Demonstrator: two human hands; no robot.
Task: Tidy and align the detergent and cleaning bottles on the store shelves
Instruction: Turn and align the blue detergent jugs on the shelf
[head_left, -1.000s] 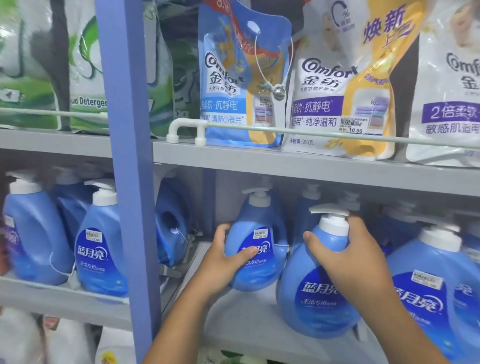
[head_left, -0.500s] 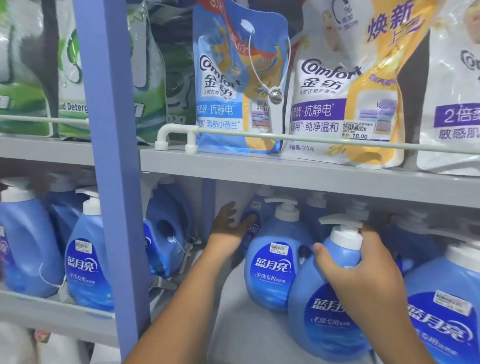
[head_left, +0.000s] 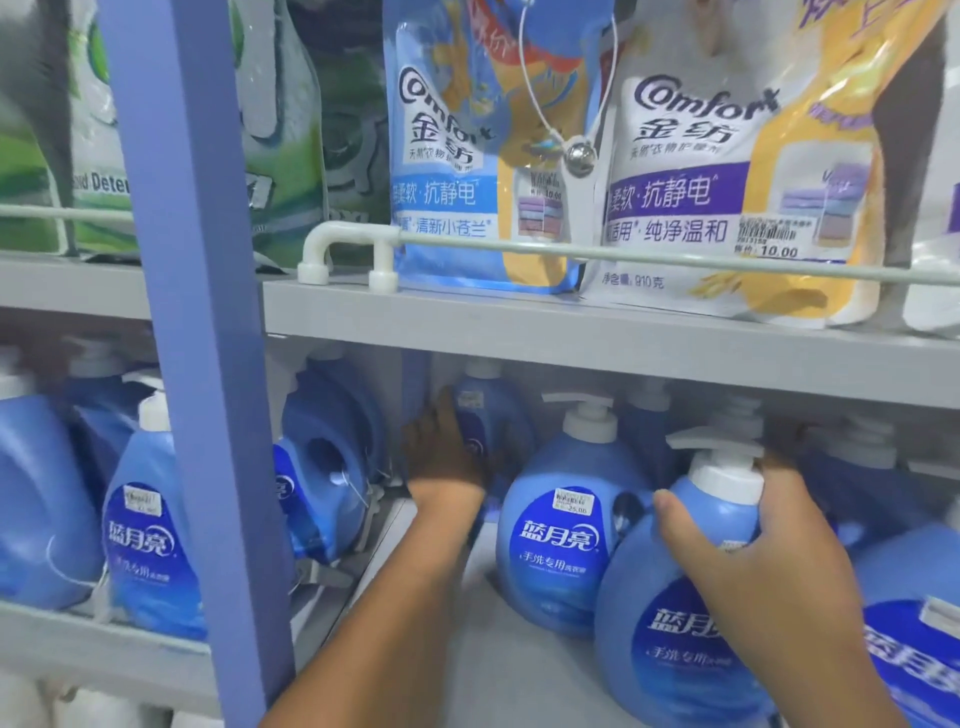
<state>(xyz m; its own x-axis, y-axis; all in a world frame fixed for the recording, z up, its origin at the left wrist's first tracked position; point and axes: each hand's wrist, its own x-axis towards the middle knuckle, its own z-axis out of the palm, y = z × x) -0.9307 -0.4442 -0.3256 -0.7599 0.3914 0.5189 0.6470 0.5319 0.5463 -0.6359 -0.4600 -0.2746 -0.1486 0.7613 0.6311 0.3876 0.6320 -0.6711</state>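
Blue-and-yellow plastic refill pouch (head_left: 488, 156) on the upper shelf: brand "Comfort" with "金纺" beneath; a blue band reads "柔软·抗静电", partly cut at its left; the line below ends "清新小苍兰". A small price sticker on it shows "10.00".

White-and-yellow plastic refill pouch (head_left: 727, 171) beside it: "Comfort", "金纺", purple band "柔软·抗静电", then "纯净温和"; barcode sticker priced "10.00"; bottom edge "净含量: 910克".

Green-and-white detergent bag (head_left: 98, 156), upper left: partial English word "Deter".

Blue pump bottle with white dispenser (head_left: 566, 540), lower shelf: oval label "蓝月亮", below it "手洗专用"; price sticker appears to read "25.00". Neighbouring blue pump bottles carry the same "蓝月亮" label.
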